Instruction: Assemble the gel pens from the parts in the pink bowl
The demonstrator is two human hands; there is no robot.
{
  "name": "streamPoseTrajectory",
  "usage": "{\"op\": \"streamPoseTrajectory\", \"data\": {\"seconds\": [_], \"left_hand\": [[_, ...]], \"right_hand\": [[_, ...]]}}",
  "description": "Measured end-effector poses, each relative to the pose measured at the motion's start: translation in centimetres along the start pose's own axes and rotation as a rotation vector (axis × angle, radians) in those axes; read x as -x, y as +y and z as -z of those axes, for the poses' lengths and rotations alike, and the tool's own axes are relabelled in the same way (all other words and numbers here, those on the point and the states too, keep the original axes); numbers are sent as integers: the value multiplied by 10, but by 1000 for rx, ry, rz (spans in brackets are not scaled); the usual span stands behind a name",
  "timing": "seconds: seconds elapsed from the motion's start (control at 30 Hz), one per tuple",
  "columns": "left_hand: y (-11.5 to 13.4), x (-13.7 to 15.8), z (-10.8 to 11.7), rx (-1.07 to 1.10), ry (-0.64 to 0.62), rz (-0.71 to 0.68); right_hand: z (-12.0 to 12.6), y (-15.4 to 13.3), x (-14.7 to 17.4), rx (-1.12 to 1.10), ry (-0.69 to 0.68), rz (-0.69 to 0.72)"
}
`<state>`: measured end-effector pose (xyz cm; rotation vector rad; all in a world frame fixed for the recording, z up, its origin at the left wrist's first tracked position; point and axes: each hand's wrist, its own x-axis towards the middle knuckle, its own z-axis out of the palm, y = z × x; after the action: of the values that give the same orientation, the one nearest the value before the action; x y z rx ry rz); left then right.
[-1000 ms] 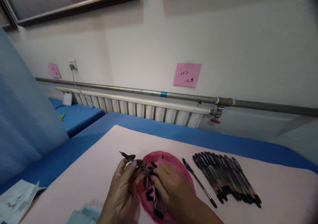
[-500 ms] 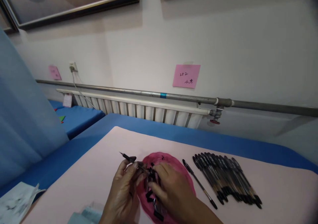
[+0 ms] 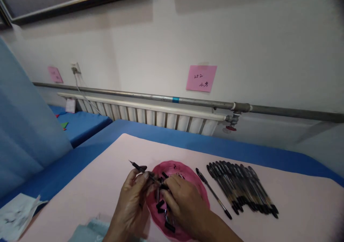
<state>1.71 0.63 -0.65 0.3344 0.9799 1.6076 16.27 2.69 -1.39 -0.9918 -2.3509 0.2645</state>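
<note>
My left hand (image 3: 131, 195) is closed around a slim black-gripped pen (image 3: 138, 167), its bare point aimed up and to the left. At the pen's rear end, my right hand (image 3: 184, 201) pinches a small black end piece (image 3: 163, 187) between thumb and fingers. Both hands are over the left part of a pink scalloped dish (image 3: 200, 184). Inside it lie loose black pen caps (image 3: 170, 227) and clear pen parts, partly covered by my right hand. A capped pen (image 3: 213, 193) lies just right of the dish.
Several capped pens (image 3: 242, 186) lie side by side at the right on the pink sheet (image 3: 301, 206), which covers a blue bed (image 3: 166, 134). A teal cloth (image 3: 90, 231) is at the front, white paper (image 3: 18, 213) at the left. A radiator (image 3: 150, 115) runs behind.
My right hand has risen slightly from among the parts in the dish and now meets the pen's rear end with a black piece. My left hand keeps its grip. The view has shifted slightly.
</note>
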Motion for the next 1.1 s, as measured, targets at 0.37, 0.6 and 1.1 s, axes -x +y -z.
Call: {"op": "streamPoseTrajectory", "data": {"seconds": [0.37,0.6,1.1], "left_hand": [[5,-6,2,51,11,-64],[6,-13,8,41,-66,44],[1,-43,25,229,-366,271]], "right_hand": [[16,18,-12,-374,37,-250],[33,56,-14,-188,176,-354],[24,40,0,277,-266,-294]]}}
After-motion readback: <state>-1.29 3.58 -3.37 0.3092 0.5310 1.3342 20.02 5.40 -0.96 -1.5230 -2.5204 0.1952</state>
